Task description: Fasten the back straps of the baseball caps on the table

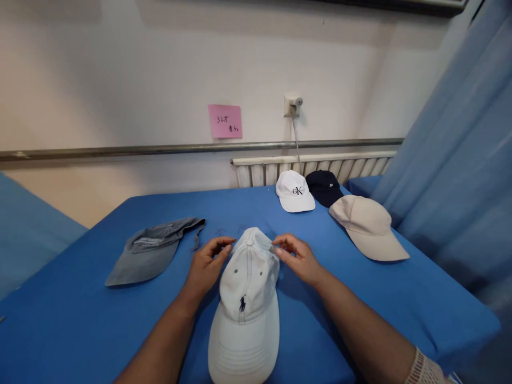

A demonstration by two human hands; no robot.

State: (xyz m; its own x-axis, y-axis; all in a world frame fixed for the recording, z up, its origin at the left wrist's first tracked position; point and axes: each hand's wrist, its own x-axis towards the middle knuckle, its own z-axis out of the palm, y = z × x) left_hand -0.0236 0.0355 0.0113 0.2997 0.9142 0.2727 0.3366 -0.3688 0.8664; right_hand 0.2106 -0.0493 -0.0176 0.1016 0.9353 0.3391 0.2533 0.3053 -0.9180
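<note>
A pale white cap with a small dark logo lies in front of me on the blue-covered table, its brim toward me. My left hand touches the left side of its crown, fingers curled with the fingertips pinching the fabric. My right hand does the same at the right rear of the crown, fingers bent and pinching the edge.
A grey cap lies flattened to the left. At the back right sit a white cap with black letters, a dark navy cap and a beige cap. A radiator and blue curtain stand behind and right.
</note>
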